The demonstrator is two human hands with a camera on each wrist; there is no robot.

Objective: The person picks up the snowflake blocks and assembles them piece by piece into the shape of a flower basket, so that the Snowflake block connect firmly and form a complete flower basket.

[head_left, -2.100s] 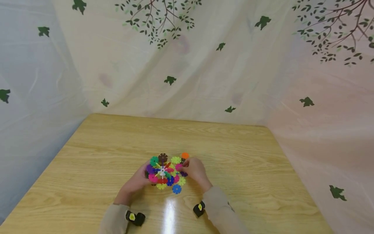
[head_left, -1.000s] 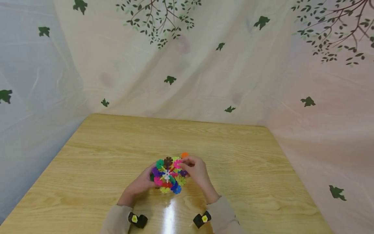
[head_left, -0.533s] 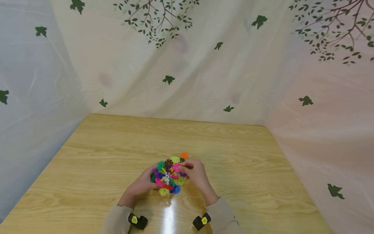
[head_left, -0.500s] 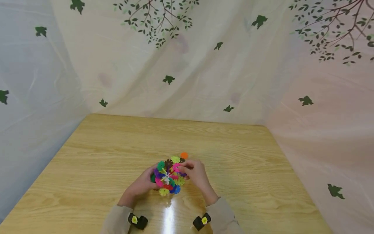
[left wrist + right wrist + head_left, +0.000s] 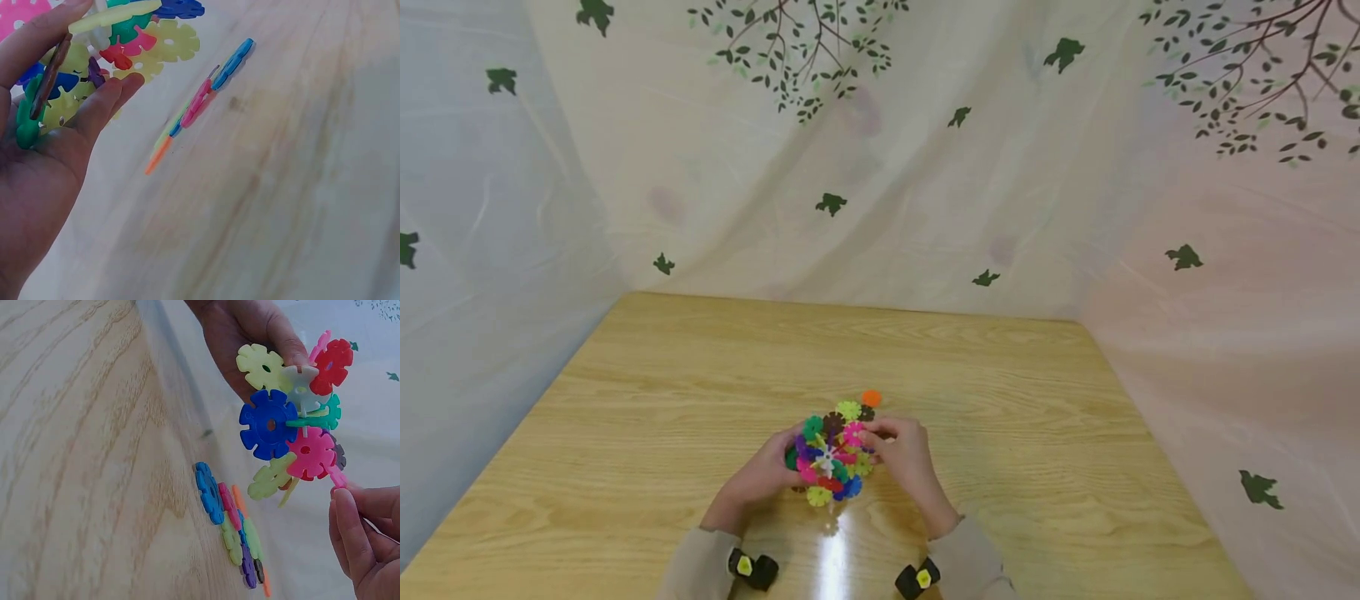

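My left hand (image 5: pixel 763 475) grips a ball-like cluster of interlocking snowflake discs (image 5: pixel 829 461) from its left side, above the table. In the right wrist view the cluster shows a large blue disc (image 5: pixel 270 425), a pink disc (image 5: pixel 312 453) and a white one (image 5: pixel 304 387) near the thumb. My right hand (image 5: pixel 910 458) pinches another pink snowflake disc (image 5: pixel 339 477) between thumb and fingers, seen nearly edge-on. That disc meets the cluster's right side; whether its slot is engaged I cannot tell. The left wrist view shows brown and green discs (image 5: pixel 28 112) against the left palm.
Several loose snowflake discs lie flat on the wooden table (image 5: pixel 1000 400) beneath and behind the cluster, among them a blue one (image 5: pixel 209 492), a purple one (image 5: pixel 248 565) and an orange one (image 5: pixel 872 398). Leaf-printed cloth (image 5: pixel 880 233) hangs around the table.
My left hand has brought the cluster rightward to the right hand, which has lifted the pink disc to it. Over the last second both hands have sunk slightly, the disc staying at the cluster.
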